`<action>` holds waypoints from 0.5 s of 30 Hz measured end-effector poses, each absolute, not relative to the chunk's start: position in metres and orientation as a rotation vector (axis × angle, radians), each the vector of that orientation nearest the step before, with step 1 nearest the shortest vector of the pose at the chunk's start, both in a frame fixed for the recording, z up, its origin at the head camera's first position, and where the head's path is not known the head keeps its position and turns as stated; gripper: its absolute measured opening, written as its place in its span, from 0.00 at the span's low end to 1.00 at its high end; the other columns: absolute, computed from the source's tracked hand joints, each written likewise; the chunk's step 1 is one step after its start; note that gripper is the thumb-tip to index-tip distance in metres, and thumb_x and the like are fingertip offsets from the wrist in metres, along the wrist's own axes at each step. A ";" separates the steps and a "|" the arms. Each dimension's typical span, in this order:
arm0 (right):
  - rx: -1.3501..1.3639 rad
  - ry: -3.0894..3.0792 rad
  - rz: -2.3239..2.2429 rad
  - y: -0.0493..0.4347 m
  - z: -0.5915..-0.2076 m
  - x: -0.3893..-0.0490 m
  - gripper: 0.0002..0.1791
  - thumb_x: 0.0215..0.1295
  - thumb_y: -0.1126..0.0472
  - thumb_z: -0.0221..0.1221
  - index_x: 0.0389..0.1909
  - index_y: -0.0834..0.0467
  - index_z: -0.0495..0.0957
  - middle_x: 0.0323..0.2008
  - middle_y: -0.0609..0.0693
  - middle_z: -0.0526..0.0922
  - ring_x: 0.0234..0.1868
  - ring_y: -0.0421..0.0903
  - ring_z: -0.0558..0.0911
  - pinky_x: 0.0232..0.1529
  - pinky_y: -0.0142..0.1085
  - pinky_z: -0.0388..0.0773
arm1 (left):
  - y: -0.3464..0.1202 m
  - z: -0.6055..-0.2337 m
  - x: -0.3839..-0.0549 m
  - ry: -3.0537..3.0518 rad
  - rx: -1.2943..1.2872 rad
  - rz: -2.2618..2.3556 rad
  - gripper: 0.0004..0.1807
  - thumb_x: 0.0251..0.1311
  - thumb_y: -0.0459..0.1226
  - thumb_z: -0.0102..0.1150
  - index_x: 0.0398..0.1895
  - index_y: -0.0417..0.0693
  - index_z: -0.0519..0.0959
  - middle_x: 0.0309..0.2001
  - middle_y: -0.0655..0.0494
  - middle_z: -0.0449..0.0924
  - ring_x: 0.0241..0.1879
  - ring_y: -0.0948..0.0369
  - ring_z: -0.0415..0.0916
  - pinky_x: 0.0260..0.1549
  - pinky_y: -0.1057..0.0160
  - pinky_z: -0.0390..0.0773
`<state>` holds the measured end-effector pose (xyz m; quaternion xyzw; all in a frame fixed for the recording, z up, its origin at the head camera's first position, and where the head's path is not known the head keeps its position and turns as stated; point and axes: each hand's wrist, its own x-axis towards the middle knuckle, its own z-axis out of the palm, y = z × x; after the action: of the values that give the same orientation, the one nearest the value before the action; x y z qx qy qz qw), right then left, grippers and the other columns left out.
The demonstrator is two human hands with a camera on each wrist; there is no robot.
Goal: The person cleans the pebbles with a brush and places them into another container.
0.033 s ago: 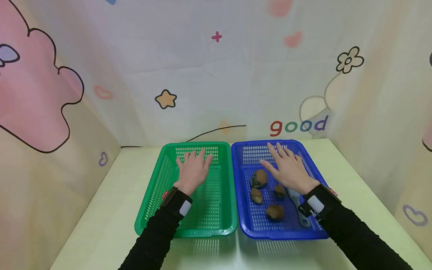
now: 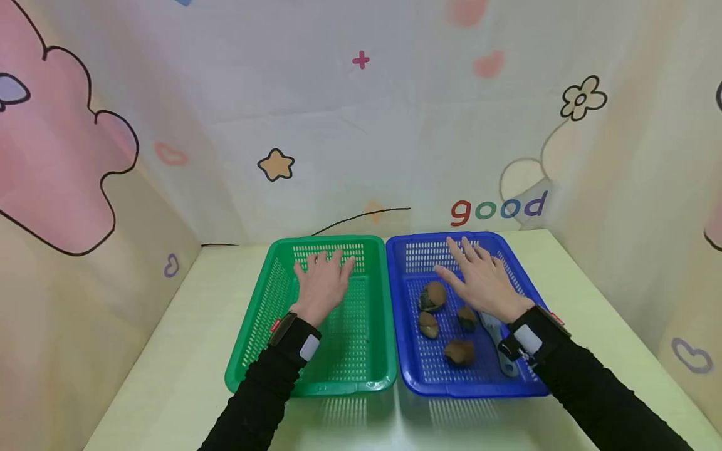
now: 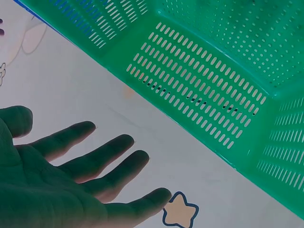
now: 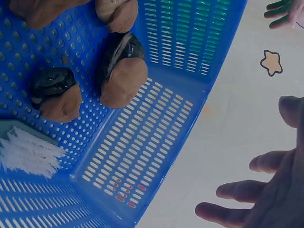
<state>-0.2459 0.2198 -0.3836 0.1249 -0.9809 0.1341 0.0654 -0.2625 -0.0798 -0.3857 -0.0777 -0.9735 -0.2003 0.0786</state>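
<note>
Near the right edge of the blue basket, the right hand hides the far end of the brush in the head view, while the right wrist view's borders crop its handle and two brown lumps.

Left hand splayed; right hand likewise

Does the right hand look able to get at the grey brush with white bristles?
Probably yes: the empty right hand is above the blue plastic basket holding the brush, and nothing seems to lie on it.
</note>
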 end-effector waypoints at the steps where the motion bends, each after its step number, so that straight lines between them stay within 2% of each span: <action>1: 0.373 -2.957 0.406 0.219 -0.383 -0.242 0.41 0.72 0.36 0.41 0.76 0.56 0.46 0.75 0.65 0.48 0.73 0.70 0.51 0.67 0.69 0.47 | -0.081 -0.386 -0.260 -2.916 -0.239 -0.598 0.29 0.75 0.54 0.32 0.67 0.48 0.67 0.65 0.37 0.67 0.69 0.37 0.56 0.64 0.28 0.47; 9: 0.343 -2.954 0.456 0.222 -0.379 -0.222 0.40 0.73 0.38 0.41 0.76 0.57 0.45 0.75 0.65 0.48 0.73 0.70 0.52 0.68 0.67 0.48 | -0.087 -0.385 -0.244 -2.911 -0.248 -0.608 0.29 0.75 0.54 0.32 0.69 0.49 0.66 0.66 0.37 0.66 0.69 0.36 0.56 0.64 0.28 0.46; 15: 0.350 -2.933 0.420 0.238 -0.372 -0.218 0.38 0.74 0.49 0.48 0.74 0.66 0.48 0.72 0.71 0.51 0.69 0.74 0.58 0.63 0.66 0.59 | -0.089 -0.377 -0.233 -2.909 -0.254 -0.611 0.29 0.75 0.54 0.31 0.69 0.49 0.65 0.67 0.38 0.65 0.69 0.37 0.55 0.64 0.28 0.46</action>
<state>-0.2184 0.2380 -0.3722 0.1170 -0.9800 0.1405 0.0790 -0.2335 -0.0888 -0.3773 -0.0850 -0.9721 -0.2041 0.0789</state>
